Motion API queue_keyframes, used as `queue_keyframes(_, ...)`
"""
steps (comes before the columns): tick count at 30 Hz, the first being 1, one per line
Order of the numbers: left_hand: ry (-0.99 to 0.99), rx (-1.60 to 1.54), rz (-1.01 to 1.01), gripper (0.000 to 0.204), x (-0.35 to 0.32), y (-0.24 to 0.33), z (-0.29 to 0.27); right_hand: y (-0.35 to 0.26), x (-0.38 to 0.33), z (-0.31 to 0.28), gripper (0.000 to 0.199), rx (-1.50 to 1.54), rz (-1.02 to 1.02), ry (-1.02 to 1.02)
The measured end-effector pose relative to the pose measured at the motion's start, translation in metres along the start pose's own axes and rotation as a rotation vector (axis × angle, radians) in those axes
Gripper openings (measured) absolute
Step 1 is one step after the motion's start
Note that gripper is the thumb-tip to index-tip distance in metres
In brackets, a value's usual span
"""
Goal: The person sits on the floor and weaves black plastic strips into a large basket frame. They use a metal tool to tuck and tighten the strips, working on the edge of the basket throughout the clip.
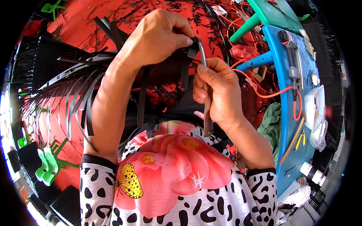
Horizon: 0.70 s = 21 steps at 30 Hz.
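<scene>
My left hand (160, 37) is raised at upper centre, thumb and forefinger pinched on the end of a flat black strip (191, 52). Just right of and below it, my right hand (220, 88) is closed round a long, narrow metal hand tool (203, 56). The tool's curved tip touches or nearly touches the strip at my left fingertips, and its lower end points down toward my shirt. Other black strips (141, 98) hang below my left wrist. Behind my left forearm is a black woven piece (56, 66) with many loose strip ends (71, 101).
A blue table (290, 132) on the right holds an air tool (292, 64) on an orange hose (260, 92), a white tray (315, 107) and a wooden stick (292, 141). Beyond it stands a green table (277, 15). Black scraps litter the red floor (83, 22). Small green chairs (47, 165) are at left.
</scene>
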State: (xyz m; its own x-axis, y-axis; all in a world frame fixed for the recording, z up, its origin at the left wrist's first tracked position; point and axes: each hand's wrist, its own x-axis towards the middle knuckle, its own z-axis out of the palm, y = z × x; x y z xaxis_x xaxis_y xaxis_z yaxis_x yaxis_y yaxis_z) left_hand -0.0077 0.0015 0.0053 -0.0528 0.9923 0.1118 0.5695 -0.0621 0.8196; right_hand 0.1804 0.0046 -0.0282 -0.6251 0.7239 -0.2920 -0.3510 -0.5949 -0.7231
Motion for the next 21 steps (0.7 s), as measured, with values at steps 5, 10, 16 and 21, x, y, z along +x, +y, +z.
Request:
queue_keyframes(5,0.019,0.018,-0.013,0.009,0.005,0.004,0.001,-0.021,0.006,0.000,0.012,0.163,0.173,-0.091)
queue_keyframes(10,0.024,-0.027,-0.014,0.010,0.015,-0.001,0.002,-0.021,0.011,0.002,0.011,0.139,0.149,-0.077)
queue_keyframes(16,-0.031,0.023,-0.045,0.009,0.018,0.012,-0.001,-0.025,0.011,-0.002,0.010,0.141,0.175,-0.103)
queue_keyframes(21,0.108,0.373,0.223,0.011,0.013,0.023,0.008,-0.030,0.011,-0.003,0.009,0.125,0.176,-0.113)
